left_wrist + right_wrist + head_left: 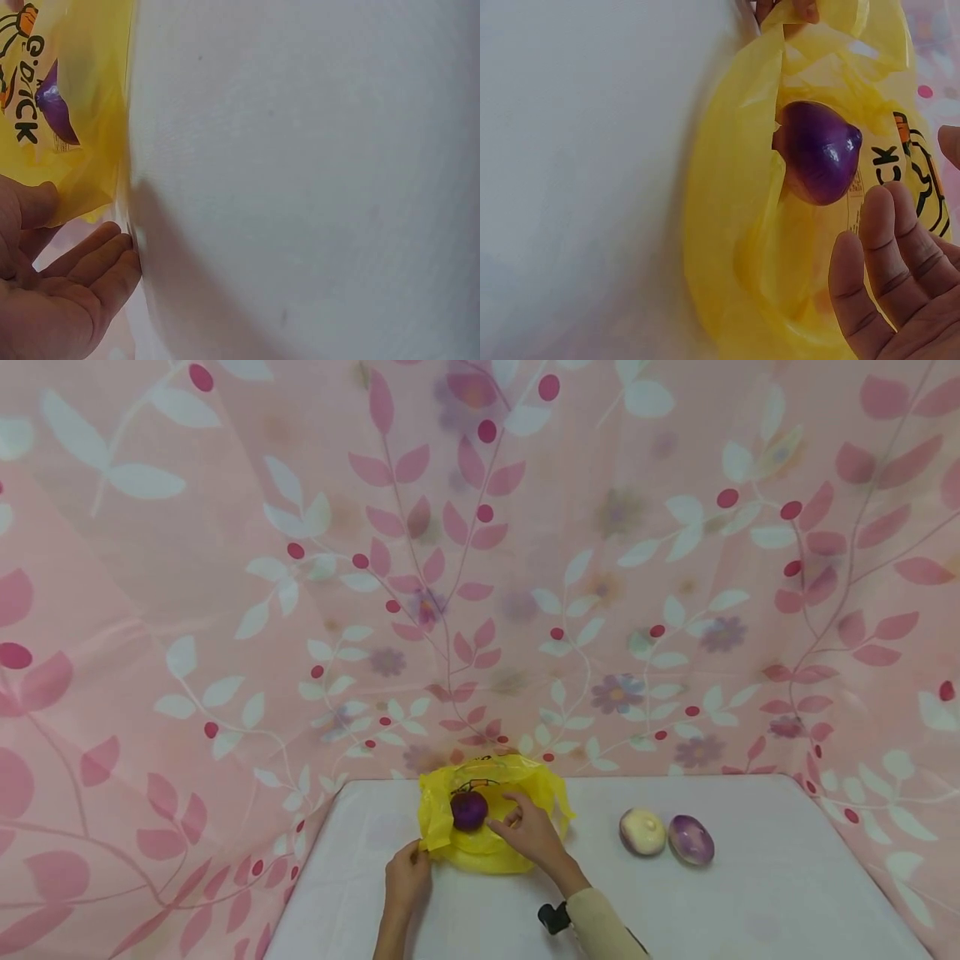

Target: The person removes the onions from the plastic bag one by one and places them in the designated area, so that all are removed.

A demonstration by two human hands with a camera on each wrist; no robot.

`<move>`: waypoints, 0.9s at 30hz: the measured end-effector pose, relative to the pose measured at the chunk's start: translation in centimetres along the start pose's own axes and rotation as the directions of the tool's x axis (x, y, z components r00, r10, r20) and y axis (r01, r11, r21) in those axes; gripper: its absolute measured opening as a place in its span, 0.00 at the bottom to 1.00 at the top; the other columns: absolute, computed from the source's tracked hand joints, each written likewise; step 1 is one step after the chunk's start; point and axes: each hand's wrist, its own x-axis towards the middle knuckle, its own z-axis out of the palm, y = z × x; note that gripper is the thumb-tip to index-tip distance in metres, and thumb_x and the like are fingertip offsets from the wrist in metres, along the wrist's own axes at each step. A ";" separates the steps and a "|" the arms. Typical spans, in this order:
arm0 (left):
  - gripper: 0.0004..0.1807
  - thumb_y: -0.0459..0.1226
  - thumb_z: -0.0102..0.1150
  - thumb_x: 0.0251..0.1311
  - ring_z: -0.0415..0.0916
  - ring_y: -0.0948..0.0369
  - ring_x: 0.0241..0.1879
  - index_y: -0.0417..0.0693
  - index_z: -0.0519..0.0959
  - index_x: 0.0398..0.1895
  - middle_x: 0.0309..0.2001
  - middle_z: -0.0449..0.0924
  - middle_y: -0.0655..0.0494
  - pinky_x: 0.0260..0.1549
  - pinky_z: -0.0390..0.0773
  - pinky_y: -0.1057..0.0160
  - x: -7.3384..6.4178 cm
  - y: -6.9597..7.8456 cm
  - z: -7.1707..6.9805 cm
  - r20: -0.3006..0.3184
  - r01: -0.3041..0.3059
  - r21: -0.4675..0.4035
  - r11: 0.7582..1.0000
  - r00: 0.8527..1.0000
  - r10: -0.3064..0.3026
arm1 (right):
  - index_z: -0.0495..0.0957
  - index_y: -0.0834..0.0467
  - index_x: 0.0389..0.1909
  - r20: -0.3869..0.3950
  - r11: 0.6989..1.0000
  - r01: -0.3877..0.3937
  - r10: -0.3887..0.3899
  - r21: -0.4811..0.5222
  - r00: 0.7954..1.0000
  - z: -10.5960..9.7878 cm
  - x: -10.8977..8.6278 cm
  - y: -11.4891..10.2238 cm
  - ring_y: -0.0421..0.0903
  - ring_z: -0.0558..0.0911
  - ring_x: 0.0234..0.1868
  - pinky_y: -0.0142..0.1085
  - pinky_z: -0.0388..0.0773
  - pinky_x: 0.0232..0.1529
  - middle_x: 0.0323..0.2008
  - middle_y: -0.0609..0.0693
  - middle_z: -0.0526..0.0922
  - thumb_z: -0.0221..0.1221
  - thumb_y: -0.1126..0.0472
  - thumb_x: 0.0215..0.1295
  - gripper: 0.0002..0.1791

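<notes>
A yellow plastic bag (pixel 483 862) with black print lies with its mouth spread toward me. Inside the mouth rests a glossy purple onion (pixel 821 154), whole and with a small pointed tip. My left hand (pixel 407 878) pinches the bag's near left edge between thumb and forefinger; its other fingers extend low beside the table in the left wrist view. Over the right part of the mouth is my right hand (pixel 534 837), fingers spread and holding nothing. Its thumb and fingertips point toward the onion, with a gap between them in the right wrist view.
To the right of the bag lie a cream-and-purple rounded vegetable (pixel 642 832) and a purple one with a pale patch (pixel 691 840), side by side on the white-covered table (pixel 780 893). A pink floral curtain (pixel 525 568) hangs right behind the table.
</notes>
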 end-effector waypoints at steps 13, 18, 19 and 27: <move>0.11 0.29 0.55 0.62 0.80 0.51 0.41 0.37 0.85 0.43 0.41 0.85 0.45 0.43 0.79 0.46 -0.1 0.3 -0.2 -0.020 -0.033 0.004 0.999 0.999 0.033 | 0.68 0.55 0.66 0.025 0.997 -0.077 0.078 -0.025 0.997 0.8 1.2 -0.3 0.44 0.75 0.26 0.34 0.75 0.27 0.28 0.43 0.78 0.65 0.36 0.57 0.42; 0.11 0.29 0.56 0.63 0.80 0.51 0.42 0.36 0.84 0.44 0.42 0.85 0.44 0.43 0.79 0.46 -0.1 0.3 -0.2 -0.011 -0.027 0.008 1.000 1.000 0.027 | 0.64 0.57 0.68 0.044 0.995 -0.095 0.097 -0.040 0.994 1.1 1.7 -0.2 0.45 0.75 0.27 0.35 0.75 0.29 0.30 0.45 0.77 0.66 0.35 0.55 0.46; 0.11 0.29 0.56 0.63 0.80 0.51 0.41 0.37 0.84 0.44 0.41 0.85 0.45 0.43 0.79 0.46 0.0 0.2 -0.2 -0.009 -0.022 0.008 1.000 1.000 0.022 | 0.64 0.57 0.69 0.047 0.994 -0.095 0.097 -0.045 0.994 1.2 1.7 -0.1 0.45 0.75 0.28 0.36 0.75 0.30 0.30 0.45 0.77 0.66 0.35 0.55 0.47; 0.10 0.29 0.55 0.63 0.80 0.52 0.40 0.38 0.85 0.42 0.40 0.85 0.46 0.43 0.78 0.46 -0.1 0.4 -0.2 -0.023 -0.020 0.006 1.000 1.000 0.020 | 0.65 0.57 0.68 0.046 0.991 -0.104 0.108 -0.078 0.993 1.8 2.0 0.2 0.44 0.74 0.26 0.35 0.74 0.28 0.29 0.44 0.77 0.67 0.33 0.53 0.48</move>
